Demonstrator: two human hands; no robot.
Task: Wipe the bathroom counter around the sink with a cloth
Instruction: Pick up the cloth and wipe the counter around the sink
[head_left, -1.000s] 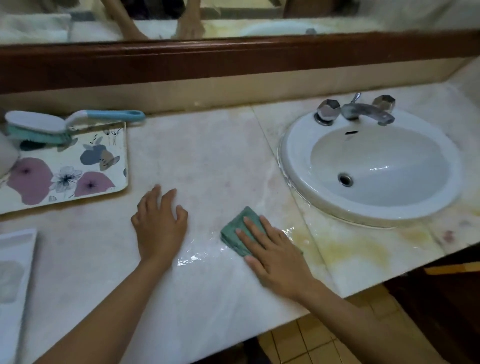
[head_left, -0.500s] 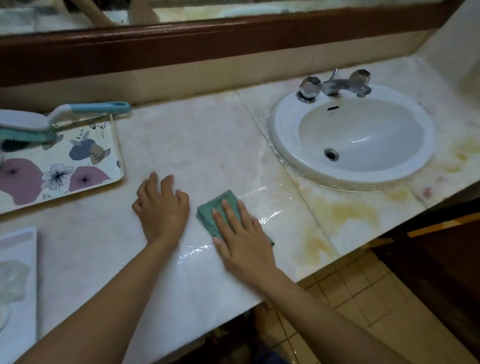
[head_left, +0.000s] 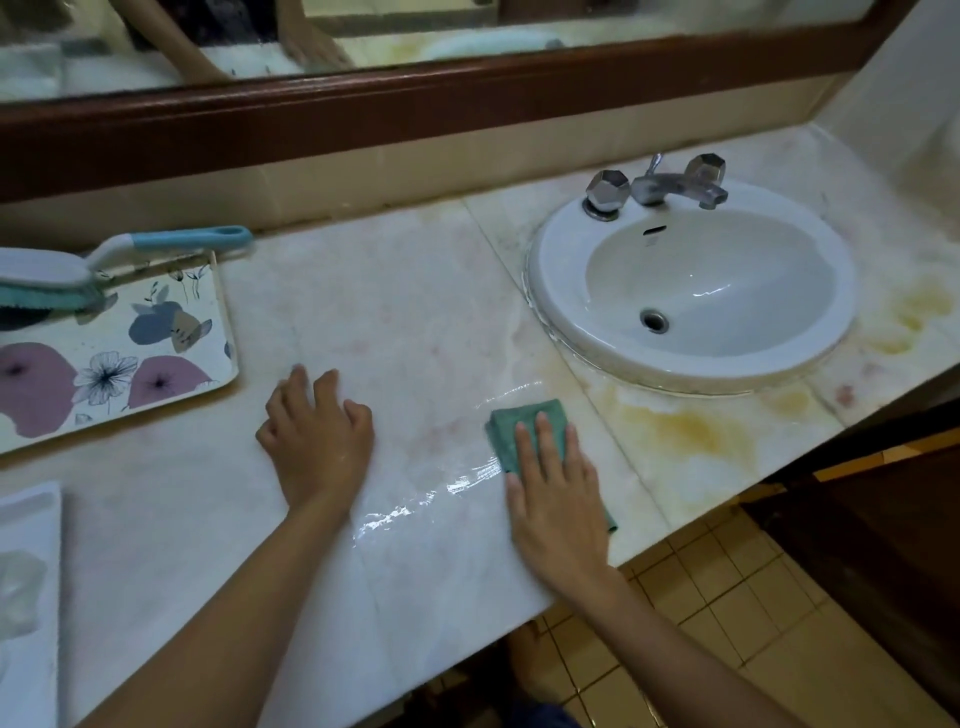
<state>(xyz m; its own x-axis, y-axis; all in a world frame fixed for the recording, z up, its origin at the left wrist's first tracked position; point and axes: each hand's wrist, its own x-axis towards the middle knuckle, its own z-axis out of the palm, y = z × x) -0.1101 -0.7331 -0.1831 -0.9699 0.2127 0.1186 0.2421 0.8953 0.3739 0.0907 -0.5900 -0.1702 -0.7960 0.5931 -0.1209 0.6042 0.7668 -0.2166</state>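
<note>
A pale marble counter (head_left: 405, 312) is gleaming wet left of the white sink (head_left: 558, 270). The right hand (head_left: 558, 499) is pressing a green cloth (head_left: 514, 413) flat just front-left of the sink, fingers straight and close together. Farther left of the sink, the left hand (head_left: 317, 441) is resting palm-down, fingers loosely bent, side by side.

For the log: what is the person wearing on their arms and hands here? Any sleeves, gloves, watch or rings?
Nothing shows. The left hand and right hand are ungloved, with no ring, watch or bracelet visible. The left forearm and right forearm are bare down to the frame's edge, and no sleeve comes into view.
</note>
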